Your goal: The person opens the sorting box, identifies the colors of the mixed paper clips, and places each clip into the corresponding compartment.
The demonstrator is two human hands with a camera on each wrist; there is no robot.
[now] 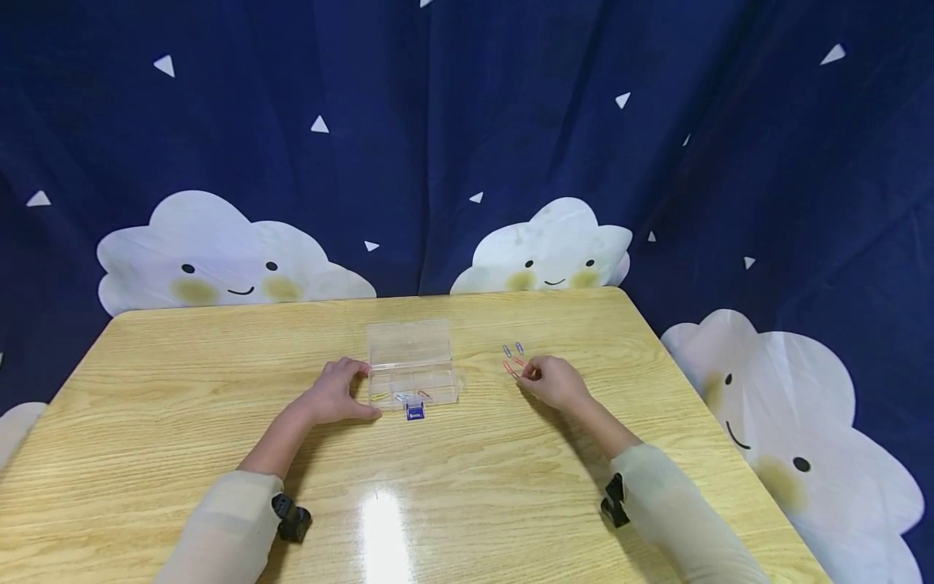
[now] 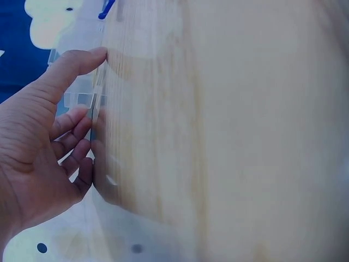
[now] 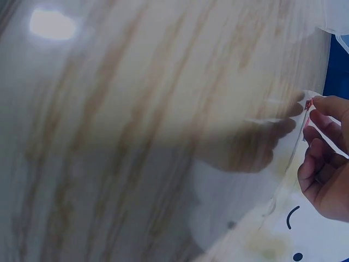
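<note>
Red paper clips (image 1: 508,367) and blue paper clips (image 1: 507,351) lay on the bench (image 1: 467,478), right of frame centre; the clear box (image 1: 441,379) lay at centre, to their left. Box's long axis ran left to right, lid (image 1: 410,345) open toward the top of the frame. Red clips slanted upper left to lower right; blue ones stood nearer upright in the frame, above them.

Right hand (image 1: 554,383) was nearer the clips: reaching in from lower right, fingers curled, thumb and fingertips close together at the lowest clips. Could not tell whether one was pinched. Left hand (image 1: 337,396) held the box's left end, thumb at the front corner, fingers at the side.
</note>
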